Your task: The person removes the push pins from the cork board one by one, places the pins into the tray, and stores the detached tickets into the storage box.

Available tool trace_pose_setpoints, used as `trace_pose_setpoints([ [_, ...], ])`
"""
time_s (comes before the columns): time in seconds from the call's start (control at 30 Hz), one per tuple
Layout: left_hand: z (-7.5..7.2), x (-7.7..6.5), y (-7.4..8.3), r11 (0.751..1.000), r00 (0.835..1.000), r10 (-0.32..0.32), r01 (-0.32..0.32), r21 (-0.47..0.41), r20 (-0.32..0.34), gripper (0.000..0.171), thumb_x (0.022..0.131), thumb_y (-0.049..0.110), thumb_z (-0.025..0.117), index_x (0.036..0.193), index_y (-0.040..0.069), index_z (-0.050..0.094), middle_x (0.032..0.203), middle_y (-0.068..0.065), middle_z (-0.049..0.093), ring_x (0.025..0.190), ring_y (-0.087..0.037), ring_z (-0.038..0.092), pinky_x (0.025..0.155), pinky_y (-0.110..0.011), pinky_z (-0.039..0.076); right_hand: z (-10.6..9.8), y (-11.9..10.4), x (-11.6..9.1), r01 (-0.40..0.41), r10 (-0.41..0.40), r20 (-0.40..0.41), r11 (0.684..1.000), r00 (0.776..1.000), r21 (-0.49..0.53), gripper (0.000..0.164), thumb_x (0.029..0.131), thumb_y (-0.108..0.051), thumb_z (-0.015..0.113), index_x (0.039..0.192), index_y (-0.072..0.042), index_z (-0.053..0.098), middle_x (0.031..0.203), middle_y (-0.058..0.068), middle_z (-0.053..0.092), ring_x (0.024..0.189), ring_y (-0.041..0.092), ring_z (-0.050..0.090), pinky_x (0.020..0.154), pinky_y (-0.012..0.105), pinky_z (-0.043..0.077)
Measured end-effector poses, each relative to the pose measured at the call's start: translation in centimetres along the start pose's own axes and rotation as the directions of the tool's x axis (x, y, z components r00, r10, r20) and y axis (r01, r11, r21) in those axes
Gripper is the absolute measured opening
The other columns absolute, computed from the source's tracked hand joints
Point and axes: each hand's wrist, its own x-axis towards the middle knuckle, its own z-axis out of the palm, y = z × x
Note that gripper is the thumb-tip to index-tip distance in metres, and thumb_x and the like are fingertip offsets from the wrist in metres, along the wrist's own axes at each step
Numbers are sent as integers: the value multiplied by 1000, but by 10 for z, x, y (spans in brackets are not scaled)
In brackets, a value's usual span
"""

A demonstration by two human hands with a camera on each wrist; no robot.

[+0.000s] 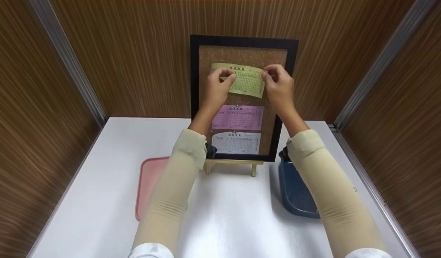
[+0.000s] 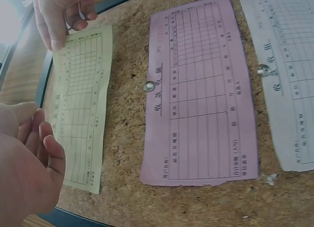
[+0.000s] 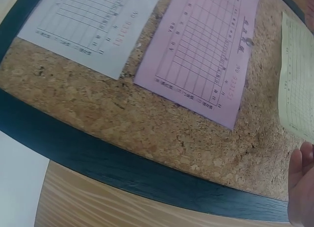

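A yellow-green receipt slip (image 1: 247,81) lies against the cork board (image 1: 242,53), its lower right corner standing off. My right hand (image 1: 280,86) pinches its upper right corner between thumb and forefinger. Over the slip's upper left part, my left hand (image 1: 217,87) has thumb and forefinger tips together near the printed heading; what they pinch is hidden. In the left wrist view the left hand (image 2: 29,163) shows its other fingers curled. Below hang a pink receipt (image 2: 198,94) and a white receipt (image 1: 238,143), held by round-headed pins (image 2: 149,86) at their top edges.
The board's black frame (image 1: 292,68) leans on a small wooden easel (image 1: 234,162). A pink tray (image 1: 149,179) sits on the white table (image 1: 224,218) at left, partly behind my sleeve; a dark blue tray (image 1: 295,193) stands at right. Wood-grain walls (image 1: 141,61) enclose the table.
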Motion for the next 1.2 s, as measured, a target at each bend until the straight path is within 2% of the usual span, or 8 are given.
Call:
trace_pose_setpoints([
  [0.2,0,-9,-6,999,1000,11,-11,-42,17,13,98,15,66,104,5,70,97,-3,68,81,-12,54,72,-23,44,-4,4,-10,27,-27,-2,999,1000,41,17,100,-15,64,110,-1,66,96,6,64,82,9,54,73,21,43],
  [0.4,-4,-20,-11,995,999,27,-25,-92,22,13,97,13,66,105,2,69,98,-5,67,80,-14,53,72,-23,44,-7,4,-20,20,-19,-13,996,1000,83,16,100,-11,62,110,2,65,96,8,64,82,11,53,71,20,42],
  [0.63,-11,-40,-19,998,999,37,-36,-44,6,13,96,18,68,103,7,70,96,-3,69,83,-18,58,71,-24,45,-24,-23,-40,47,-39,-55,987,998,153,16,98,0,60,109,12,62,95,16,63,79,13,53,69,20,41],
  [0.73,-14,-50,-23,998,999,46,-46,-49,1,13,96,18,68,103,6,70,94,-3,68,83,-21,58,71,-24,45,-33,-25,-51,19,-9,-57,986,998,166,17,99,-3,60,110,10,61,97,16,63,81,13,54,69,20,43],
  [0.83,-18,-62,-28,996,999,43,-42,-82,2,12,96,17,68,103,7,69,93,-2,67,83,-22,57,72,-24,45,-41,-23,-62,-36,45,-48,984,998,172,19,101,-8,59,113,6,61,98,12,62,82,20,55,69,21,46],
  [0.97,-26,-78,-37,994,1000,27,-26,-103,8,11,97,16,68,103,7,69,91,-2,64,83,-22,56,69,-25,45,-51,-11,-75,-90,103,-64,981,993,173,19,101,-12,60,115,1,62,98,6,60,84,27,56,69,22,47],
  [1.2,-39,-108,-55,1000,1000,-4,4,-14,-17,11,95,17,70,101,8,70,84,0,63,77,-20,56,65,-24,44,-75,26,-104,-138,171,-143,967,975,215,19,98,-15,66,114,-5,65,98,5,63,79,18,59,64,23,50],
])
